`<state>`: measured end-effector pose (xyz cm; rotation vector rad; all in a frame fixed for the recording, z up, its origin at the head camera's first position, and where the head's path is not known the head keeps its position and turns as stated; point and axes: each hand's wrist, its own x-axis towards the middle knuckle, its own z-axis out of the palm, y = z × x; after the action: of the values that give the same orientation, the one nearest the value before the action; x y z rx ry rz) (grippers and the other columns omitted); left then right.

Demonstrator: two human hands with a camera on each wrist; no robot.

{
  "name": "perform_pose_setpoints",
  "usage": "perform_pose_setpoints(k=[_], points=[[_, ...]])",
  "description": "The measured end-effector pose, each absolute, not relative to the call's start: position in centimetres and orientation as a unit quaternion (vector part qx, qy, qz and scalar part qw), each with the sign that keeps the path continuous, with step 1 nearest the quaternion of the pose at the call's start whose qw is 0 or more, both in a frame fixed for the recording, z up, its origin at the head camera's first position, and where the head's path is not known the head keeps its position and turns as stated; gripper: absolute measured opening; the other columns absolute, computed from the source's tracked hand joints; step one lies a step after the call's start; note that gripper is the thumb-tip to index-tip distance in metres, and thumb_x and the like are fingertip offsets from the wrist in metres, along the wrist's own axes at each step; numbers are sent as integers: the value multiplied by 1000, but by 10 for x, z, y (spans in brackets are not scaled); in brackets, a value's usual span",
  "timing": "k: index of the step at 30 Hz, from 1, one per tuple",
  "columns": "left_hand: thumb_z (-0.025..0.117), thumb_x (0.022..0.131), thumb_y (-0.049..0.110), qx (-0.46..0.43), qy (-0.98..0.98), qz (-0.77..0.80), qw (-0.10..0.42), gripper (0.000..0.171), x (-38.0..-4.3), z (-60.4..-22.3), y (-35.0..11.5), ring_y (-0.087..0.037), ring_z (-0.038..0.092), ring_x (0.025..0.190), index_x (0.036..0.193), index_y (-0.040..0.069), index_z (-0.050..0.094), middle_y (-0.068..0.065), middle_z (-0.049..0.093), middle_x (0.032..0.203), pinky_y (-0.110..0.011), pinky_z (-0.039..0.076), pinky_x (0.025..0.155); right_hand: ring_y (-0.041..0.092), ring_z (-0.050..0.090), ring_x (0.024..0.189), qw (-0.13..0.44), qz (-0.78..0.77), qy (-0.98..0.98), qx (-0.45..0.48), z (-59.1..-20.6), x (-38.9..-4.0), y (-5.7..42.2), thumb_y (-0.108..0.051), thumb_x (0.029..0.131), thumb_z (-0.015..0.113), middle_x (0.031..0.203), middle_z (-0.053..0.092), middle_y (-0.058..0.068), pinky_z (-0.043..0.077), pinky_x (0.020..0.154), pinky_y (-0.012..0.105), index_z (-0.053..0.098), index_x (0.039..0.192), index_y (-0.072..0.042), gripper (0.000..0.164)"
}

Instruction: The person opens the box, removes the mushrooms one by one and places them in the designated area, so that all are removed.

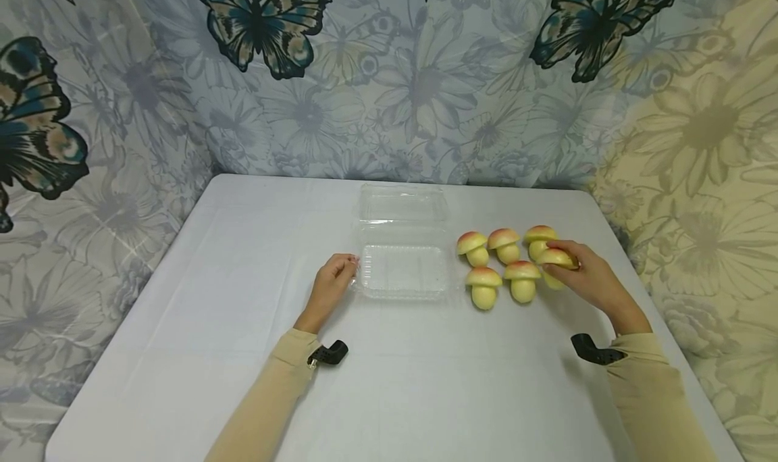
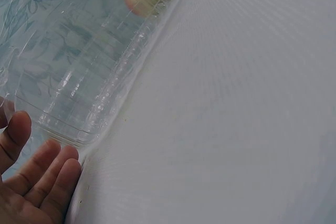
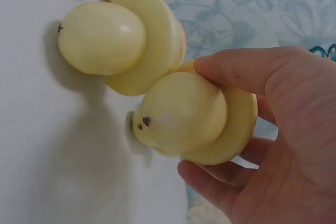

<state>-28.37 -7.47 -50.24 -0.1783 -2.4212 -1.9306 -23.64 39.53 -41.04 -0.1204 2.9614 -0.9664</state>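
Observation:
A clear plastic clamshell container lies with its lid folded back on the table. At its left edge is my left hand, thumb and a finger pinching the rim while the other fingers rest beside the plastic wall. My right hand grips a yellow toy mushroom with a reddish cap, thumb on one side of the cap and fingers on the other. Right of the container stand several similar mushrooms in two loose rows. The one nearest the held mushroom appears to touch it in the right wrist view.
The white table ends at a back edge against a cloth printed with flowers and butterflies. Similar patterned cloth hangs at the left and right sides. A black wrist camera sits on each sleeve.

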Motion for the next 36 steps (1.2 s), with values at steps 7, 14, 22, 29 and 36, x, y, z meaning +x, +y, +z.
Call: perform_pose_setpoints(k=[7,14,22,29,36], points=[[53,103,8,-49,-791,-610,2,31,-287,-501,-72,-36,55,129,80,-11,57,-24,62,129,-45,44,110,49,47,124,10,-311,950,-40,-416,-237,397,-25,100,65,141,47,37,42,91,56,46,144,6,58],[56,102,13,-53,-786,-616,12,30,-285,-501,-73,-31,58,127,77,-4,58,-20,63,128,-43,46,108,54,43,129,21,-310,950,-34,-420,-237,399,-27,100,64,143,44,39,40,95,63,44,146,6,60],[57,101,13,-63,-781,-621,22,31,-284,-502,-74,-28,60,124,73,1,57,-15,66,123,-42,48,106,56,41,131,24,-311,950,-31,-428,-238,402,-27,100,64,144,44,39,39,96,64,45,145,5,58],[56,101,13,-65,-784,-617,23,31,-284,-502,-75,-28,59,124,72,0,57,-15,65,122,-42,48,105,58,38,134,25,-312,949,-30,-432,-238,402,-26,99,64,145,43,39,37,100,67,46,145,5,58],[57,100,12,-66,-784,-616,26,30,-285,-503,-75,-27,60,122,72,0,57,-15,66,122,-38,49,103,58,37,134,33,-309,950,-28,-434,-237,400,-28,100,64,145,43,39,36,101,69,44,145,7,60]])
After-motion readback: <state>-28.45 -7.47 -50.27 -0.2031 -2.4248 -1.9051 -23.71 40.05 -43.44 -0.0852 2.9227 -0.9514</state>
